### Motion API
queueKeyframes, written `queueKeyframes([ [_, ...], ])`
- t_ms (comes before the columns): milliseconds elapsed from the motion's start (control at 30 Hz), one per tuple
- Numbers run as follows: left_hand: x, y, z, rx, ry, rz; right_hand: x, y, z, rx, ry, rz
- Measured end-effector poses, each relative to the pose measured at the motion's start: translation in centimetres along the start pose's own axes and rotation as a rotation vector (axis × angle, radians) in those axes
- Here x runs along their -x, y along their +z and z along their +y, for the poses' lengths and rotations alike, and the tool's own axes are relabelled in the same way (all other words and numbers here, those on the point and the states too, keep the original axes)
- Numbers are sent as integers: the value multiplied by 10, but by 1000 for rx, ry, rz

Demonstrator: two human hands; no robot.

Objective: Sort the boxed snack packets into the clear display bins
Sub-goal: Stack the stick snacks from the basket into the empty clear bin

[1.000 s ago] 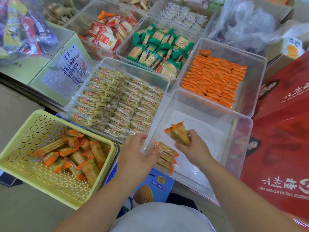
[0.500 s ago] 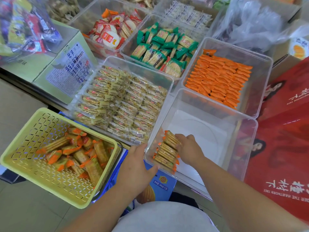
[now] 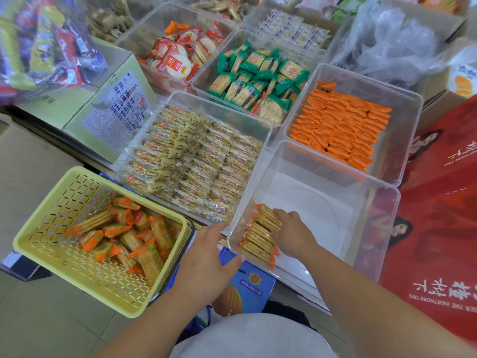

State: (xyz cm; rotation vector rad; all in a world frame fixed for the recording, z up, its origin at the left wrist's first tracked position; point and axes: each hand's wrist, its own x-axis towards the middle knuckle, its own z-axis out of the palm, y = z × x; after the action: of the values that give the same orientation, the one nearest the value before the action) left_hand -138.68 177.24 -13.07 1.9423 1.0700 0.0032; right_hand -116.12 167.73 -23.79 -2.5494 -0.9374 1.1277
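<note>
Bin (image 3: 322,210), lower centre: clear hard plastic, smooth, glossy. Snack packets (image 3: 260,236) in it: shiny film wrap, crimped ends. Basket (image 3: 77,267), lower left: perforated plastic, semi-matt. Red carton (image 3: 438,228), right: glossy printed card. Green carton (image 3: 85,109), upper left: matt cardboard. Bag (image 3: 392,40), upper right: thin crinkly plastic.

My right hand (image 3: 294,233) touches cracker packets (image 3: 259,236) stacked just left of it in the clear bin (image 3: 335,161); my left hand (image 3: 209,257) spreads outside, beyond them.
</note>
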Motion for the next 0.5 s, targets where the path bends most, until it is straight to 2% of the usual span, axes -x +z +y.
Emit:
queueKeyframes([
  [100, 7, -22, -6, 55, 92, 100, 7, -2, 0, 24, 32, -17],
  [200, 5, -59, -22, 111, 114, 285, 17, -5, -6, 60, 53, -10],
  [267, -4, -89, -44, 48, 116, 373, 28, -7, -14, 74, 91, 16],
  [333, -16, -121, -73, -115, 108, 346, 43, -8, -26, 85, 129, 72],
  [500, -45, -191, -144, -527, -43, 104, 92, 4, -74, 68, 162, 244],
])
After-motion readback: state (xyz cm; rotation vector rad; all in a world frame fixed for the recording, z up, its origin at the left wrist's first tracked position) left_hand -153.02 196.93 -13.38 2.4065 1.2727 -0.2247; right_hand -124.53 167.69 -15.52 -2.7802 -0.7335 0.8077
